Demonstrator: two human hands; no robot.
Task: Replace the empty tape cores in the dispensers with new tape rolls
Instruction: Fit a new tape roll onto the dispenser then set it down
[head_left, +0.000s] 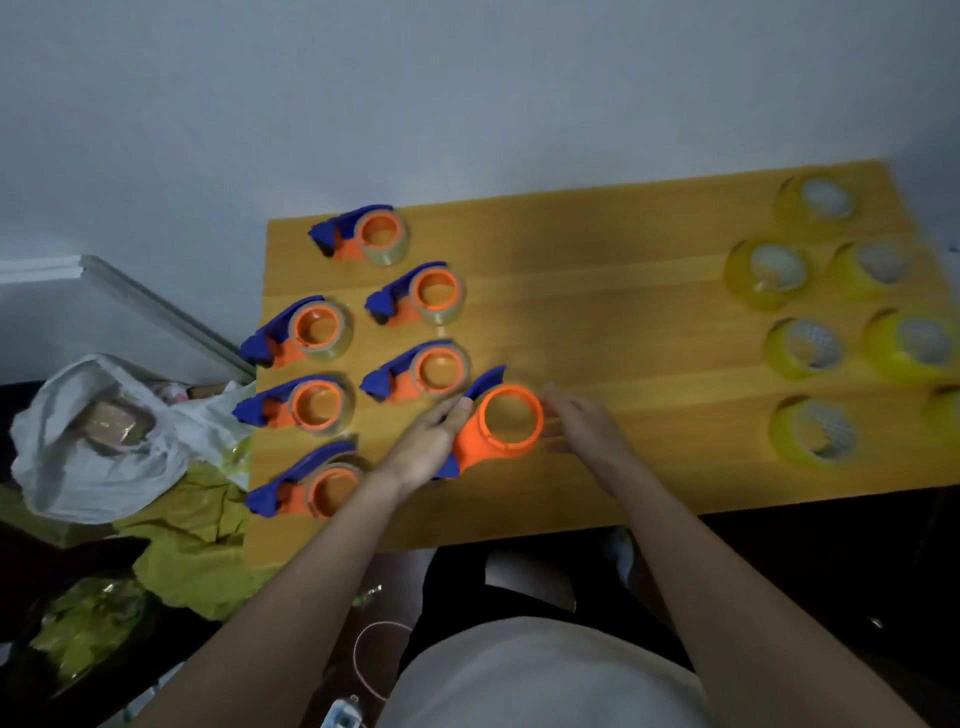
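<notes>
An orange and blue tape dispenser (501, 427) with a bare orange hub lies near the front middle of the wooden table (597, 332). My left hand (434, 439) rests on its left side, fingers wrapped on the body. My right hand (582, 423) lies just right of it with fingers spread, holding nothing. Several more dispensers (317, 332) carrying thin clear cores stand in rows on the left. Several yellow tape rolls (769, 273) lie on the right of the table.
A white plastic bag (98, 441) and crumpled yellow wrapping (192, 535) sit off the table's left edge. A grey wall rises behind the table. My lap is below the front edge.
</notes>
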